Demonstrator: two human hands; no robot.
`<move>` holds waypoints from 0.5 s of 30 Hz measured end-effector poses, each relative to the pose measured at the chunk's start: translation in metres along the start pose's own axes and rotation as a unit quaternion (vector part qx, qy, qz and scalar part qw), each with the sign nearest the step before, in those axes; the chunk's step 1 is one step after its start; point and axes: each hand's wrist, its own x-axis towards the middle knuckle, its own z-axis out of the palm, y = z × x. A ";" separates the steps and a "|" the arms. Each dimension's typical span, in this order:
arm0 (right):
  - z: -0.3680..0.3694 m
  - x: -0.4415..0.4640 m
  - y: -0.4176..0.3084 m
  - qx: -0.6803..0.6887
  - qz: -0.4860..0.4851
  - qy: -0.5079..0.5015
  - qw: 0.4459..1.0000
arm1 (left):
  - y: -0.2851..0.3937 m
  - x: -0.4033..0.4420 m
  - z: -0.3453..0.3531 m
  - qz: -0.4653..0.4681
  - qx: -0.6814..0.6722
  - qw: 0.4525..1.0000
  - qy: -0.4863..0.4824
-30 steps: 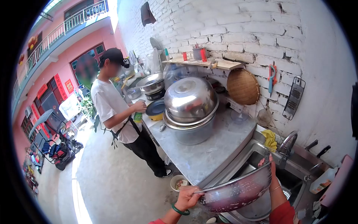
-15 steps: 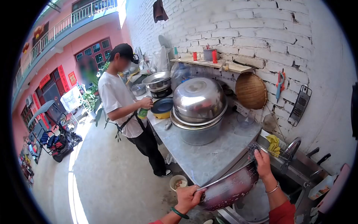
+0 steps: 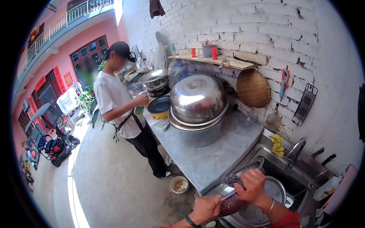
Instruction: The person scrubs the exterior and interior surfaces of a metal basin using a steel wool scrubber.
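Tilted over the sink, a dark red speckled pan [image 3: 230,205] hangs in my left hand [image 3: 206,209], whose fingers and thumb clasp its rim. My right hand [image 3: 251,187] is closed around a grey steel wool scrubber [image 3: 231,179], which touches the pan near the rim. Part of the pan is hidden behind my right hand. Below it, a round metal lid or basin [image 3: 279,186] lies in the sink.
A metal worktop [image 3: 201,161] holds stacked steel basins [image 3: 197,98] and a black-and-yellow pan [image 3: 159,106]. The tap [image 3: 298,148] and yellow cloth [image 3: 277,144] are to the right. A person [image 3: 118,102] holding a green bottle stands left. A small bucket [image 3: 178,185] is on the floor.
My right hand with the scrubber has moved left and down, from the pan's far right rim to closer to my left hand. The pan has turned, showing more of its inside.
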 end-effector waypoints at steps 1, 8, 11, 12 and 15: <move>-0.003 -0.004 0.021 0.017 0.031 0.015 0.999 | -0.001 -0.003 -0.001 0.009 0.025 0.999 -0.018; 0.056 -0.094 0.163 0.470 0.427 0.060 0.770 | -0.016 -0.036 0.003 -0.006 0.019 0.999 -0.032; 0.158 -0.188 0.233 0.681 0.426 0.047 0.593 | -0.018 -0.039 -0.012 0.036 -0.047 0.998 -0.012; 0.172 -0.190 0.233 0.788 0.402 0.019 0.467 | -0.023 -0.044 -0.011 0.037 -0.043 0.998 -0.009; 0.177 -0.186 0.200 0.767 0.481 0.046 0.421 | -0.036 -0.058 -0.009 0.076 -0.026 0.986 0.145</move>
